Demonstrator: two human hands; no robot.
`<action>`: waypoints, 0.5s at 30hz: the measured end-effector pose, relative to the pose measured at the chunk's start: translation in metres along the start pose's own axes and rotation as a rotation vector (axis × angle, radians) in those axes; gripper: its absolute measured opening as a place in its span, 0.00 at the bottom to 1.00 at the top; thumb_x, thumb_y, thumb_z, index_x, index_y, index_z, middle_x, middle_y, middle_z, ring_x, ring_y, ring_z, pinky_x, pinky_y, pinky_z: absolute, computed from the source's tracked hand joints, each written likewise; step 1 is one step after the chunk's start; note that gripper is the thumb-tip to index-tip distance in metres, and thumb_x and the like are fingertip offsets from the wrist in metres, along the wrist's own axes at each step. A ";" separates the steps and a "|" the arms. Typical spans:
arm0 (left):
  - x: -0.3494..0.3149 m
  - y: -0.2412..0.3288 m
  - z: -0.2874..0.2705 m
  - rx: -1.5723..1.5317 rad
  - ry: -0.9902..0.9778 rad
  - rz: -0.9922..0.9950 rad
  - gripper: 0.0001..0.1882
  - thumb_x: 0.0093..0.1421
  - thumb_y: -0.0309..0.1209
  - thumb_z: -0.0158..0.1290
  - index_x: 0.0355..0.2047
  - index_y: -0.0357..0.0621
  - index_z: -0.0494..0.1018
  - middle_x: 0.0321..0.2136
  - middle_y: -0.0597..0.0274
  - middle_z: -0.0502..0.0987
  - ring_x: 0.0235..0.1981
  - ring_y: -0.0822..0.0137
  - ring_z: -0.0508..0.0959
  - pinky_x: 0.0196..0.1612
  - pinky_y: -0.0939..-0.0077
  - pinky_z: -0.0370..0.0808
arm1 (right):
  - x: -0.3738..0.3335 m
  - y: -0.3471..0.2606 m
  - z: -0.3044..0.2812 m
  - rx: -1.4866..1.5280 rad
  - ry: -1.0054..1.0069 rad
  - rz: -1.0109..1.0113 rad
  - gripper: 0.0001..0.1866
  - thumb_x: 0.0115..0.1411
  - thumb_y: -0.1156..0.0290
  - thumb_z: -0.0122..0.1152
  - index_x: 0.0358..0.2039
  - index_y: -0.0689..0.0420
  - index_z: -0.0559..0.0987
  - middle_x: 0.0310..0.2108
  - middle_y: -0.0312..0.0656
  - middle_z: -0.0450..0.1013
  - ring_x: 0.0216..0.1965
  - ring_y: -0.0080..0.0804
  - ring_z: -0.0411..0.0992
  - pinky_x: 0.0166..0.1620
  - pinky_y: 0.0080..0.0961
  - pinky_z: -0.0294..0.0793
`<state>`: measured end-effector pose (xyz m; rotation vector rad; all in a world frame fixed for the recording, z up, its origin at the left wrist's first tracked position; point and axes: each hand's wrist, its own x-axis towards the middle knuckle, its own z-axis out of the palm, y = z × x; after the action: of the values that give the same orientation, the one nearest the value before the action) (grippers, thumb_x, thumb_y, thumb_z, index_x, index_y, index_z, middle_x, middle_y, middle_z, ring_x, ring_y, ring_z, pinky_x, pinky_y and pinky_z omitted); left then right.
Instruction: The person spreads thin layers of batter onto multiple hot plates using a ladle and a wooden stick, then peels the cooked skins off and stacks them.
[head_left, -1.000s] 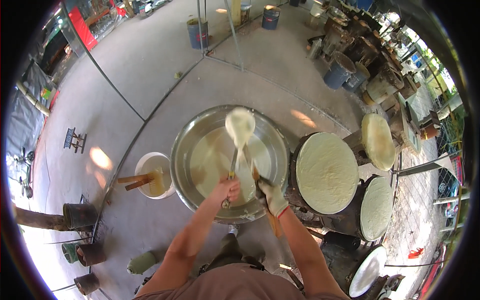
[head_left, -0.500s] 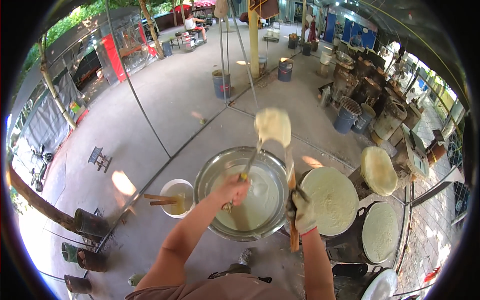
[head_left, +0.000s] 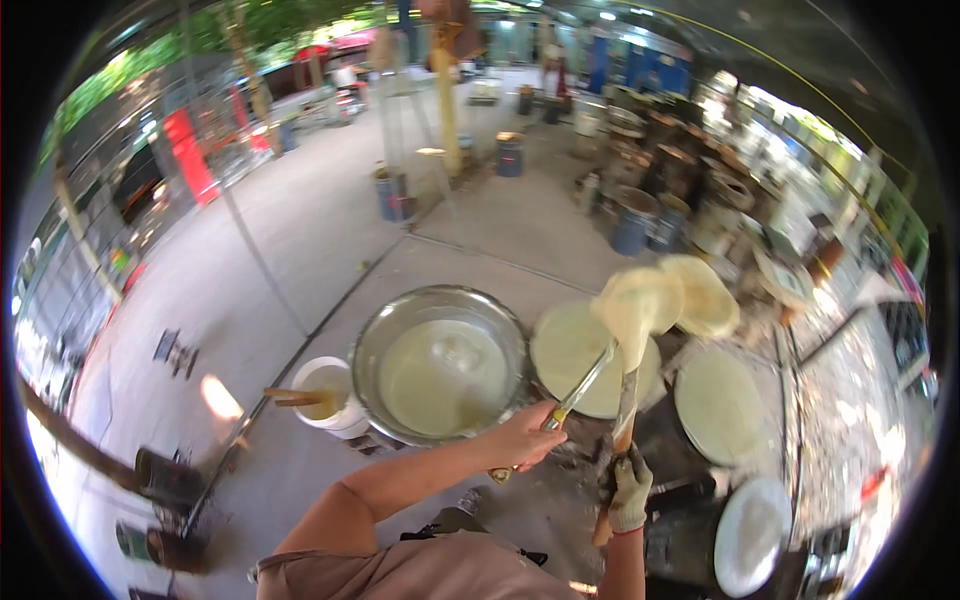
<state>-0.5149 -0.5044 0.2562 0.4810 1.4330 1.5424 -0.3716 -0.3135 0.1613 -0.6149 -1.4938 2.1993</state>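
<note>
My left hand [head_left: 522,438] is bare and closed round the handle of a long metal tool [head_left: 588,378]. In a worn glove, my right hand [head_left: 628,488] grips a wooden stick [head_left: 624,432], pale and coated toward its upper end. A soft, cream-coloured dough-like mass [head_left: 640,305] clings to the far ends of both tools. It hangs above the right part of a round, pale-filled vat [head_left: 575,350], overlapping a pale oval mass [head_left: 708,297] behind it. Left of my hands stands a wide metal basin [head_left: 372,345] of pale liquid.
A white bucket [head_left: 345,425] with wooden sticks [head_left: 290,397] stands left of the basin. Another pale-filled vat [head_left: 720,405] and a whitish round lid or pan [head_left: 752,535] lie to the right. Blue drums [head_left: 632,225] and sooty stoves stand farther back. Thin poles rise ahead.
Both hands have swung right with the tools, carrying the pale mass from beyond the basin to over the vats. The view has turned to the right too.
</note>
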 end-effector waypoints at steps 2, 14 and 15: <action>0.006 -0.003 0.058 0.201 -0.065 0.079 0.09 0.62 0.31 0.48 0.34 0.47 0.58 0.12 0.71 0.60 0.09 0.78 0.60 0.11 0.80 0.56 | -0.042 -0.020 -0.042 0.043 0.156 -0.050 0.15 0.62 0.72 0.48 0.50 0.56 0.69 0.20 0.32 0.67 0.15 0.21 0.65 0.13 0.16 0.59; 0.055 -0.143 0.372 0.196 -0.745 -0.735 0.09 0.62 0.29 0.45 0.25 0.49 0.60 0.15 0.76 0.58 0.10 0.84 0.57 0.11 0.86 0.56 | -0.343 -0.010 -0.274 0.394 0.917 0.008 0.18 0.63 0.66 0.53 0.53 0.52 0.71 0.20 0.33 0.67 0.16 0.19 0.62 0.15 0.15 0.57; 0.058 -0.157 0.393 0.168 -0.798 -0.848 0.10 0.63 0.29 0.45 0.24 0.49 0.60 0.15 0.76 0.57 0.10 0.84 0.56 0.12 0.87 0.56 | -0.357 -0.004 -0.282 0.390 0.987 -0.001 0.18 0.63 0.66 0.52 0.53 0.53 0.70 0.20 0.33 0.67 0.16 0.19 0.62 0.15 0.15 0.57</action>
<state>-0.1713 -0.2597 0.1877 0.4291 0.9227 0.4529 0.0811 -0.2994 0.1182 -1.2814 -0.5367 1.6563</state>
